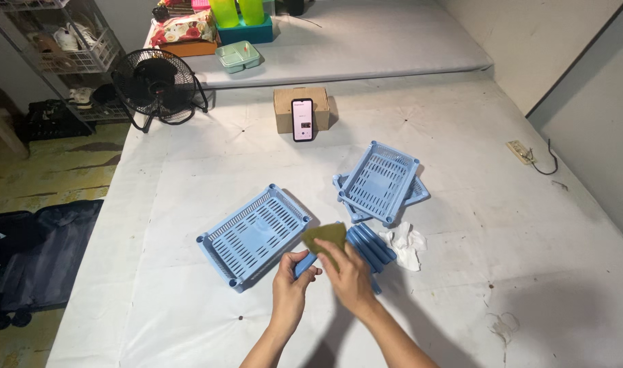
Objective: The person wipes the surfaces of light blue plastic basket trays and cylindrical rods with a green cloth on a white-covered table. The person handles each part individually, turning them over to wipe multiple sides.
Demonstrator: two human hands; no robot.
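Gripping a blue plastic tube (303,264) at lower centre, the left hand (292,285) is steadying it while the right hand (351,278), fingers pinching an olive-green cloth (325,237), is apparently wiping it.

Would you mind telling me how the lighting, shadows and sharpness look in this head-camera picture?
Head view: bright light on the white sheet near the phone; dim at the left floor; the forearms cast soft shadows toward the bottom edge; the left hand, right hand and green cloth are sharp; straight edges bow slightly.
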